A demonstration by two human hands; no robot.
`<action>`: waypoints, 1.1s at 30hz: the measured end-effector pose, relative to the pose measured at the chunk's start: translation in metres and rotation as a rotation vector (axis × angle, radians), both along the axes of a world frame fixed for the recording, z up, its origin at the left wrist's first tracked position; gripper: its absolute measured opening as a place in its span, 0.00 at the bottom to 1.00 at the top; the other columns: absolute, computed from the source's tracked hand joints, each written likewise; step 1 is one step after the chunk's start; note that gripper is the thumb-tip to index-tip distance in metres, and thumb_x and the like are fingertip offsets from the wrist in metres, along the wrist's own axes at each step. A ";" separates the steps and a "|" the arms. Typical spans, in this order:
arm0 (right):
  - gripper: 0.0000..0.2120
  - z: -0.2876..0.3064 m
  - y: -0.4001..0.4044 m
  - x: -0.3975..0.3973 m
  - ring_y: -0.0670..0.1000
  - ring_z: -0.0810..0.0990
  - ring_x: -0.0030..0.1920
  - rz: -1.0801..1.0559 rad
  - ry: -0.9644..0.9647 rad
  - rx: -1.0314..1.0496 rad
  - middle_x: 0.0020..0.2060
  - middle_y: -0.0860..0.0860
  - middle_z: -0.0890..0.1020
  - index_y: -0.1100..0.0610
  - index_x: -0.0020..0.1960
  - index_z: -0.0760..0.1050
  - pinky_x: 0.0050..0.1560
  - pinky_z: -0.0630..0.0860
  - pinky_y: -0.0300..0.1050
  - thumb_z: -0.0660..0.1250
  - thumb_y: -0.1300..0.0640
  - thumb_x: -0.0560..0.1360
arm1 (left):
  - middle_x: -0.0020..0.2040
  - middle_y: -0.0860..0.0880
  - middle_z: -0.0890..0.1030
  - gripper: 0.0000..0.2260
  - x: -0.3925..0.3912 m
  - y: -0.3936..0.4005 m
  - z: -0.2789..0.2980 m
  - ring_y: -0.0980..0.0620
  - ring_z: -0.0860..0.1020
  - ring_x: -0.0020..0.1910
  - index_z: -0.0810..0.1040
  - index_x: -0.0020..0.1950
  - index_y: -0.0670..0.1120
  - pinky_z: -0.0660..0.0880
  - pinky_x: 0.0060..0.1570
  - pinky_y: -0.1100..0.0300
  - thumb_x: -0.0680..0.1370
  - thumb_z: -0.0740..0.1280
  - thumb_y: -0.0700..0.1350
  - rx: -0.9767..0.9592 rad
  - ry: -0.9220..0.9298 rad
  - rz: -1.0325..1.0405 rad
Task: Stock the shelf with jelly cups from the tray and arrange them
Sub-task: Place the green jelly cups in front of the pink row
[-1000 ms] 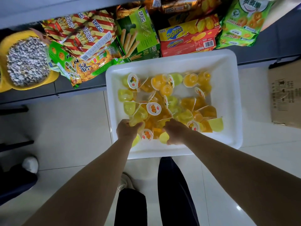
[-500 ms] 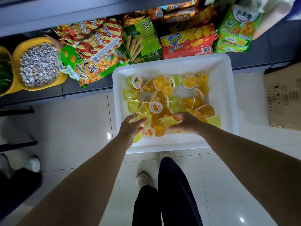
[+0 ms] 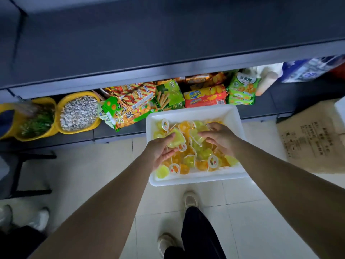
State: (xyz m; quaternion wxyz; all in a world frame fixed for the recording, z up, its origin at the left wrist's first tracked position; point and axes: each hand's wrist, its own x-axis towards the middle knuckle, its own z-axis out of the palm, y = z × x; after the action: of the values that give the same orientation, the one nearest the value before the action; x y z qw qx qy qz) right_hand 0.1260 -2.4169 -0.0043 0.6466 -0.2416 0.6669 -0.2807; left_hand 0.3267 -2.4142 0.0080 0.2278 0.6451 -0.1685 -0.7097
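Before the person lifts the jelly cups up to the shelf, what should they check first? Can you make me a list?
1. Left hand holding jelly cups: ok, fingers curl round a green bunch.
2. Right hand holding cups: cannot tell, fingers hide what is under them.
3. Cups left in the white tray: ok, plenty.
4. Room on the dark shelf above: ok, bare surface shows.
5. Tray sitting steady: cannot tell.

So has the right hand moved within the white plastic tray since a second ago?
Yes. The right hand has gone from the near rim of the white plastic tray toward its far, shelf-side end, among the jelly cups.
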 end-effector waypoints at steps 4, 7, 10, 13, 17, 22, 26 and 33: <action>0.26 0.076 0.007 0.008 0.51 0.80 0.53 -0.073 -0.095 -0.116 0.54 0.54 0.78 0.62 0.66 0.70 0.56 0.75 0.45 0.73 0.66 0.70 | 0.67 0.36 0.70 0.26 0.009 0.006 0.068 0.44 0.78 0.58 0.66 0.69 0.38 0.73 0.62 0.55 0.75 0.69 0.47 -0.067 0.010 0.058; 0.22 0.139 0.013 0.016 0.51 0.80 0.50 -0.100 -0.152 -0.202 0.52 0.57 0.80 0.65 0.64 0.72 0.60 0.75 0.49 0.70 0.68 0.71 | 0.64 0.39 0.73 0.26 0.021 0.004 0.128 0.46 0.77 0.58 0.68 0.68 0.38 0.74 0.57 0.58 0.73 0.71 0.45 -0.149 0.046 0.098; 0.11 0.205 0.019 0.024 0.53 0.80 0.50 -0.110 -0.219 -0.298 0.48 0.56 0.81 0.66 0.55 0.75 0.60 0.73 0.50 0.66 0.71 0.73 | 0.62 0.41 0.75 0.25 0.035 0.002 0.190 0.45 0.75 0.60 0.70 0.66 0.40 0.75 0.57 0.57 0.71 0.73 0.40 -0.269 0.082 0.047; 0.06 0.270 0.021 0.032 0.54 0.80 0.50 -0.048 -0.227 -0.417 0.46 0.58 0.81 0.65 0.48 0.78 0.60 0.74 0.49 0.64 0.72 0.74 | 0.49 0.45 0.79 0.15 0.044 0.002 0.258 0.51 0.77 0.47 0.74 0.57 0.41 0.72 0.47 0.62 0.72 0.71 0.36 -0.410 0.080 -0.056; 0.10 0.363 0.013 0.036 0.54 0.79 0.51 -0.004 -0.141 -0.559 0.49 0.59 0.81 0.67 0.55 0.77 0.55 0.75 0.43 0.66 0.68 0.74 | 0.53 0.45 0.80 0.16 0.049 -0.005 0.346 0.49 0.77 0.51 0.76 0.58 0.43 0.73 0.54 0.57 0.72 0.73 0.39 -0.638 -0.060 -0.157; 0.09 0.469 -0.005 0.037 0.49 0.76 0.44 -0.007 -0.118 -0.765 0.43 0.54 0.79 0.66 0.54 0.77 0.46 0.72 0.39 0.66 0.64 0.76 | 0.54 0.45 0.81 0.16 0.046 -0.018 0.440 0.51 0.79 0.51 0.77 0.58 0.41 0.78 0.49 0.64 0.72 0.72 0.35 -0.852 -0.122 -0.176; 0.05 0.525 -0.032 0.040 0.50 0.79 0.46 -0.098 -0.188 -0.868 0.43 0.54 0.81 0.61 0.47 0.77 0.55 0.72 0.42 0.67 0.68 0.74 | 0.54 0.44 0.81 0.16 0.041 -0.043 0.494 0.49 0.79 0.54 0.77 0.59 0.40 0.74 0.58 0.59 0.72 0.72 0.34 -0.967 -0.118 -0.136; 0.09 0.568 -0.116 0.038 0.50 0.81 0.47 -0.096 -0.138 -0.960 0.44 0.54 0.83 0.62 0.49 0.77 0.56 0.74 0.41 0.68 0.72 0.71 | 0.48 0.48 0.82 0.14 0.030 -0.139 0.539 0.56 0.80 0.41 0.79 0.56 0.42 0.73 0.45 0.66 0.71 0.74 0.38 -1.104 -0.262 0.062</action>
State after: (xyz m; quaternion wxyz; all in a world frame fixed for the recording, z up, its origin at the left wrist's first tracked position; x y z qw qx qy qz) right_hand 0.1643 -2.5329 0.5635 0.4911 -0.4623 0.4282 -0.6014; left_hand 0.3571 -2.5534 0.5471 0.5291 0.5175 -0.5224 -0.4235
